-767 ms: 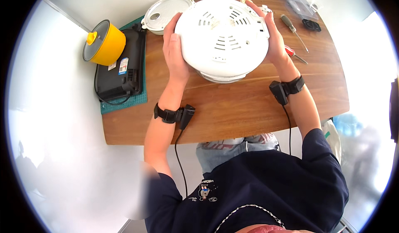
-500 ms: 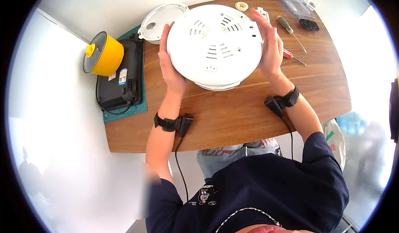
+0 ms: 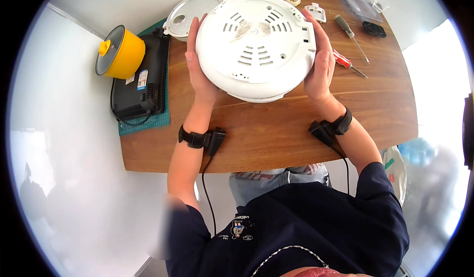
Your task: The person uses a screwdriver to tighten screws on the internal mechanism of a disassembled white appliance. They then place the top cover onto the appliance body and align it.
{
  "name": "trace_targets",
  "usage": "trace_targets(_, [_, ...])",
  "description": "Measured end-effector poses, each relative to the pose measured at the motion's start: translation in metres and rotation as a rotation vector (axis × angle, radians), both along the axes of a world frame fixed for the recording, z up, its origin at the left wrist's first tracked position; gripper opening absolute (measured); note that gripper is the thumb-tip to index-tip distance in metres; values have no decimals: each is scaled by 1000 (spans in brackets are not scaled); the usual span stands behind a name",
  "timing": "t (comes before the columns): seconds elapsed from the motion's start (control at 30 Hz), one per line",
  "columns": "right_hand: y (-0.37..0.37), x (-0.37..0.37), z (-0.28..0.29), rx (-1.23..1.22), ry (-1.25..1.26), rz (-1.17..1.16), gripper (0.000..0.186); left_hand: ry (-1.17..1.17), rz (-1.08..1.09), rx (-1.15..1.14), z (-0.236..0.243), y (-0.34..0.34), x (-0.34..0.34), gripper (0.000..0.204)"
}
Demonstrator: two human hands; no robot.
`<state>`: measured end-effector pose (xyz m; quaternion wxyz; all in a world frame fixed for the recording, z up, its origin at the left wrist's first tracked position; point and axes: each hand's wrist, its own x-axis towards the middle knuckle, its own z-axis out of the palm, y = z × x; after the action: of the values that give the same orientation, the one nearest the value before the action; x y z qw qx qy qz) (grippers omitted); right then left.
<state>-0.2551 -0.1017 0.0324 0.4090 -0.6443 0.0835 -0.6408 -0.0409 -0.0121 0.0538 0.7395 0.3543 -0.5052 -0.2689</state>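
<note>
Between my palms is a round white appliance body (image 3: 276,54), its vented underside turned up toward me. Three groups of slots, small screw holes and a dirty brownish patch near the centre show on it. My left hand (image 3: 200,74) presses against its left side with the fingers stretched along the wall. On the opposite side, my right hand (image 3: 321,67) wraps the edge near a small square socket. Part of the fingers of both hands is hidden behind the body. A round white lid-like part (image 3: 185,17) lies just behind my left hand.
At the left, a yellow pot with a grey lid (image 3: 126,54) stands on a black device (image 3: 155,74) over a green cutting mat (image 3: 165,109). To the right lie a red screwdriver (image 3: 341,59), a grey-handled screwdriver (image 3: 343,25), a white bracket (image 3: 316,13), a cream ring (image 3: 293,0) and a black part (image 3: 374,29).
The white body has tilted, so its underside faces me at a different angle and the brownish patch shows more clearly. Both hands still hold its sides. The whole view has shifted slightly.
</note>
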Motion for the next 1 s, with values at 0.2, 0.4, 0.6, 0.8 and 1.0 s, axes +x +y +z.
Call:
trace_targets(0.2, [8, 6, 4, -45, 25, -62, 81, -64, -51, -33, -7, -4, 9, 84])
trace_targets(0.4, [11, 9, 6, -11, 83, -69, 75, -44, -79, -57, -10, -3, 11, 81])
trace_targets(0.6, [16, 17, 12, 3, 91, -69, 73, -45, -39, -96, -12, -6, 10, 74])
trace_targets(0.8, [18, 15, 8, 57, 74, -57, 72, 165, -139, -158, -5, -8, -1, 76])
trace_targets(1.0, [17, 13, 10, -17, 121, -75, 70, 68, -171, -108, -3, -3, 7, 72])
